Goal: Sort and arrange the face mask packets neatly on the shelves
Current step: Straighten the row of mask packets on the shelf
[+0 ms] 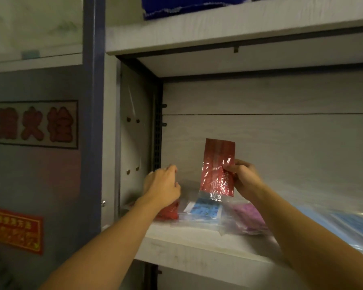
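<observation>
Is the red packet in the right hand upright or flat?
Upright: the red packet stands on end above the shelf, pinched by the right hand.

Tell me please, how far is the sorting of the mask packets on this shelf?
Partly done, it seems. A red packet already lies at the shelf's left end, under the left hand. In hand: the right hand pinches another red packet upright above the shelf. Left to arrange: the blue packet, the pink packet and the light blue packets, lying loosely overlapped.
</observation>
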A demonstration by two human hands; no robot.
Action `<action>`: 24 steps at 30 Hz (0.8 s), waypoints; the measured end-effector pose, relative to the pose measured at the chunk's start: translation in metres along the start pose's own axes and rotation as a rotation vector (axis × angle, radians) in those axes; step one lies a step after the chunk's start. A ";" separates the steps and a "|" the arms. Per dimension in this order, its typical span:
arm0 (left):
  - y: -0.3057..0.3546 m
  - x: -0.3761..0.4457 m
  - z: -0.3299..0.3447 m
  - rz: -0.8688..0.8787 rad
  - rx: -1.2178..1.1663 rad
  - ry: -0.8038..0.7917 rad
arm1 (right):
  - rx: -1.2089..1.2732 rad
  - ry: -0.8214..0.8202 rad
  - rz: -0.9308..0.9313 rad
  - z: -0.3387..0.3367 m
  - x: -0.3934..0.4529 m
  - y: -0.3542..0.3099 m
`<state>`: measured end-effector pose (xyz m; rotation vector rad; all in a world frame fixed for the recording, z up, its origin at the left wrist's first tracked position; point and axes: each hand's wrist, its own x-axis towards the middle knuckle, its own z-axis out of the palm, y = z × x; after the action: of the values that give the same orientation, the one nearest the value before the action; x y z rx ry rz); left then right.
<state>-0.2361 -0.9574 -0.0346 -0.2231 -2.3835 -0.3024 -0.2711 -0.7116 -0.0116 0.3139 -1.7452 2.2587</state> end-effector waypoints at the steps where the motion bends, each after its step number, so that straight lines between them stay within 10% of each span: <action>1: -0.007 0.002 -0.008 -0.004 0.052 -0.006 | -0.003 -0.011 0.009 0.007 0.000 0.000; 14: -0.055 -0.016 -0.070 -0.129 0.284 -0.205 | -0.260 -0.071 0.251 0.120 -0.010 0.049; 24: -0.056 -0.021 -0.073 -0.106 0.367 -0.282 | -1.334 -0.103 0.050 0.136 -0.022 0.059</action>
<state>-0.1878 -1.0327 -0.0053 0.0360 -2.6800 0.1305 -0.2699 -0.8590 -0.0388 0.0736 -2.8050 0.6902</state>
